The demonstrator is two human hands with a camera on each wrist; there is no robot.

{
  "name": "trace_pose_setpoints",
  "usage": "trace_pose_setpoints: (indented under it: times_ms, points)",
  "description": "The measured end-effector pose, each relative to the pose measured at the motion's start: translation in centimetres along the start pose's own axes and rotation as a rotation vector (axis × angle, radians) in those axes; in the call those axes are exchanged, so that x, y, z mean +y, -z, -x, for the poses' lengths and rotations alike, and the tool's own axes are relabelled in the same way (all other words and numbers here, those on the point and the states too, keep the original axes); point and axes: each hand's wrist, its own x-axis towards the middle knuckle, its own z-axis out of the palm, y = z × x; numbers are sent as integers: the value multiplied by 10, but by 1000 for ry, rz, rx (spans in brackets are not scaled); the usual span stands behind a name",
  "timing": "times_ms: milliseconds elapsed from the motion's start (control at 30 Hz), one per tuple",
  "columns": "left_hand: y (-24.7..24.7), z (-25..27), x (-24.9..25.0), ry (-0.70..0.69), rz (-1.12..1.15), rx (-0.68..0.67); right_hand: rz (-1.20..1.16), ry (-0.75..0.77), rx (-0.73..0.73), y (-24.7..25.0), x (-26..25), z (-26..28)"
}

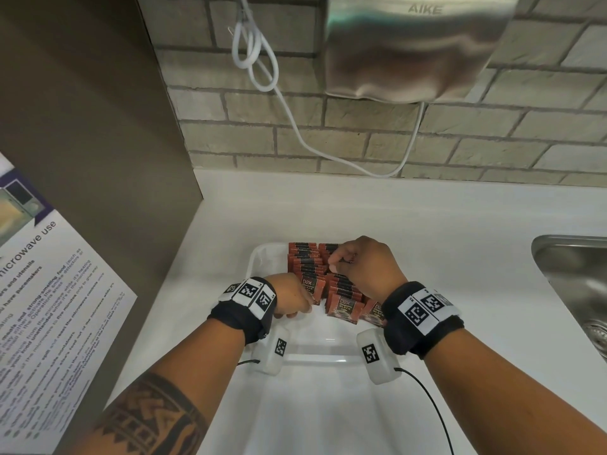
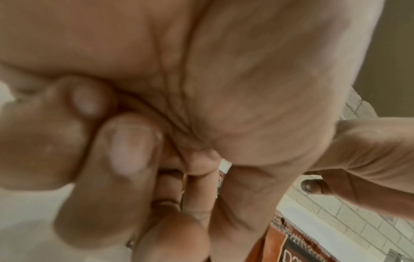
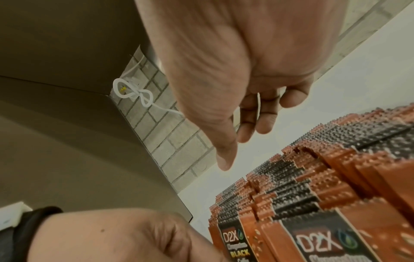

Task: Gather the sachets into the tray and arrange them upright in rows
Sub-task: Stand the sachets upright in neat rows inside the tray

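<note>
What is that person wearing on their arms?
Each wrist has a thick black band with white square-patterned code tags; the right band matches. Under each wrist hangs a whitish box, left and right, with its own code tag and a thin black cable. The left forearm bears a dark banded tattoo. No sleeves.

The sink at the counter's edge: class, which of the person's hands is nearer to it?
Right. The right hand hovers over the sachets, on the side toward the sink; the left hand sits at the rows' opposite side.

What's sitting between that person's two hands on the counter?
In the head view, upright rows of sachets in the white tray fill the stretch between the left hand and the right hand.
</note>
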Motion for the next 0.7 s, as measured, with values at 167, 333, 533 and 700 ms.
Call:
trace_pose_setpoints:
  times_ms: [167, 333, 533, 700]
  points:
    - [5, 6, -3, -25, 24, 26, -62, 19, 32, 12, 2, 4]
    - [24, 21, -22, -108, 4, 232, -99, -84, 194, 33, 25, 13]
    - [37, 29, -60, -53, 230, 717, -182, -256, 346, 35, 79, 29]
    - [32, 17, -92, 65, 458, 594, -361, -413, 271, 19, 106, 42]
